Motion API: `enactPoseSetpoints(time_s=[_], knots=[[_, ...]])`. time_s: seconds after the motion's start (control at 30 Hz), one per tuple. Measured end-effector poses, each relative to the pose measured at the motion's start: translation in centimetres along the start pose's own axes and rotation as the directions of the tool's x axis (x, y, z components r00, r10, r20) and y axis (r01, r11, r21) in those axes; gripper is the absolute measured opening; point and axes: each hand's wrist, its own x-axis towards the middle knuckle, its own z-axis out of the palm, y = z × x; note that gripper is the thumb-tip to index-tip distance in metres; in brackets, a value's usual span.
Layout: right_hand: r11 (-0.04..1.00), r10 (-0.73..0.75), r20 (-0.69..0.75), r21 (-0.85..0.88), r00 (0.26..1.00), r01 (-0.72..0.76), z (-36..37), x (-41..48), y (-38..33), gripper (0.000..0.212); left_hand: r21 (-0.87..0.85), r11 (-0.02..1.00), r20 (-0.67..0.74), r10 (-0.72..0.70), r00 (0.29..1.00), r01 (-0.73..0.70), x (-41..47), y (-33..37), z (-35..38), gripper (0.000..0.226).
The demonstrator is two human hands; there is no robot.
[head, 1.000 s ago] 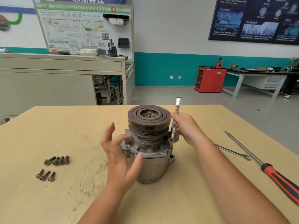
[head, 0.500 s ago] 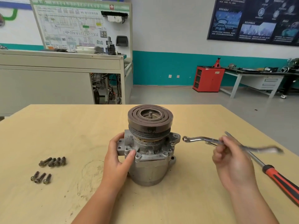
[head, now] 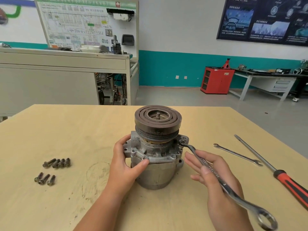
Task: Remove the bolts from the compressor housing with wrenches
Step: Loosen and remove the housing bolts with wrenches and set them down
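The right hand [head: 216,180] pinches the shank of a ring wrench [head: 210,170] between its thumb and nearly straight fingers. It is a light hold, not a fist. The wrench's free ring hangs nearest the camera, and its far ring sits over a bolt [head: 182,141] on the right-hand ear of the compressor housing [head: 158,174].

The left hand [head: 123,164] grips that housing, with fingers curled round the left flange and the thumb pressed on the front edge. The housing stands on end at the middle of the table [head: 66,130], with the grooved pulley [head: 158,120] uppermost.

It looks like cast metal, so it is probably heavy and rigid, and the pulley may make it top-heavy. The grimy skin could be slippery. The flange and ears seem the best places to brace it against the wrench's torque. A firmer grip farther down the wrench shank would give better leverage, and the ring should seat fully so it does not round the bolt head.

To the left lie two clusters of loose bolts [head: 56,163], well apart from the housing. To the right lie an open-ended spanner [head: 236,154] and a red-handled screwdriver [head: 286,180]. Beyond the table are a wiring display board [head: 86,24] and a red cabinet [head: 216,80].
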Motion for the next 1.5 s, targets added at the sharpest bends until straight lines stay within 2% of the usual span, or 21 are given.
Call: enactPoseSetpoints(time_s=[0.13, 0.27, 0.33, 0.4, 0.47, 0.53, 0.63, 0.7, 0.73, 0.8, 0.87, 0.93, 0.97, 1.07, 1.2, 1.3, 1.4, 1.5], knots=[[0.996, -0.015, 0.05, -0.092, 0.999, 0.02, -0.3, -0.1, -0.1, 0.038, -0.025, 1.0, -0.011, -0.005, 1.0, 0.005, 0.1, -0.2, 0.1, 0.066], [0.995, -0.012, 0.06, -0.101, 0.998, 0.018, -1.4, 0.6, -0.7, 0.033, -0.032, 0.999, -0.016, 0.004, 1.0, -0.005, 0.0, -0.2, 0.1, 0.066], [1.0, 0.02, 0.017, -0.022, 1.0, -0.02, -1.8, 2.2, -0.8, 0.027, -0.029, 1.0, -0.016, 0.004, 1.0, -0.005, 0.0, -0.2, 0.1, 0.065], [0.996, 0.085, -0.091, 0.039, 0.992, -0.081, -1.9, 5.0, 0.2, 0.022, -0.022, 1.0, -0.016, 0.0, 1.0, 0.0, 0.0, -0.2, 0.2, 0.065], [0.968, 0.232, -0.161, 0.134, 0.959, -0.211, -1.6, 8.5, 2.0, 0.018, -0.02, 1.0, -0.018, -0.003, 1.0, 0.003, 0.0, -0.1, 0.3, 0.065], [0.919, 0.38, -0.093, 0.153, 0.92, -0.364, -0.9, 12.1, 3.7, 0.014, -0.014, 1.0, -0.019, -0.005, 1.0, 0.005, -0.1, 0.0, 0.3, 0.066], [0.863, 0.498, 0.17, 0.001, 0.85, -0.506, 1.2, 15.2, 5.0, 0.029, -0.01, 1.0, -0.017, -0.01, 1.0, 0.01, -0.1, 0.1, 0.3, 0.067], [0.856, 0.501, 0.276, -0.017, 0.82, -0.517, 2.1, 16.3, 5.1, 0.049, -0.008, 1.0, -0.01, -0.01, 1.0, 0.009, -0.1, 0.1, 0.2, 0.069], [0.864, 0.477, 0.308, 0.006, 0.823, -0.503, 2.1, 16.6, 4.8, 0.049, -0.008, 1.0, -0.008, -0.01, 1.0, 0.009, -0.1, 0.1, 0.2, 0.07], [0.85, 0.422, 0.337, 0.176, 0.842, -0.496, 1.3, 16.7, 4.3, 0.035, -0.011, 1.0, -0.006, -0.009, 1.0, 0.009, -0.1, 0.1, 0.1, 0.071], [0.717, 0.413, 0.319, 0.464, 0.853, -0.52, -0.2, 16.1, 3.8, 0.028, -0.012, 1.0, -0.006, -0.012, 1.0, 0.012, -0.1, 0.2, 0.2, 0.071], [0.596, 0.456, 0.205, 0.653, 0.866, -0.468, -1.8, 14.6, 3.4, 0.028, -0.013, 1.0, -0.01, -0.014, 1.0, 0.014, -0.1, 0.2, 0.2, 0.071], [0.598, 0.471, 0.133, 0.679, 0.872, -0.426, -2.5, 13.5, 3.1, 0.028, -0.014, 1.0, -0.012, -0.014, 1.0, 0.014, -0.1, 0.2, 0.2, 0.072], [0.719, 0.424, -0.035, 0.62, 0.905, -0.313, -3.6, 9.5, 2.1, 0.026, -0.009, 1.0, -0.015, -0.009, 1.0, 0.009, -0.1, 0.2, 0.2, 0.071], [0.934, 0.119, -0.209, 0.355, 0.971, -0.037, -2.6, 4.2, 0.9, 0.023, -0.007, 1.0, -0.014, -0.007, 1.0, 0.007, -0.1, 0.2, 0.2, 0.07], [0.987, -0.096, -0.216, 0.109, 0.972, 0.121, -0.8, 2.3, 0.5, 0.012, -0.009, 1.0, -0.014, -0.007, 1.0, 0.007, -0.1, 0.2, 0.2, 0.067], [0.989, -0.138, -0.177, 0.024, 0.974, 0.144, 0.1, 1.7, 0.7, 0.015, -0.013, 1.0, -0.013, -0.005, 1.0, 0.005, -0.1, 0.1, 0.2, 0.066], [0.988, -0.153, -0.162, -0.012, 0.975, 0.153, 0.2, 1.4, 0.8, 0.008, -0.009, 1.0, -0.014, -0.002, 1.0, 0.002, -0.1, 0.0, 0.2, 0.067]])
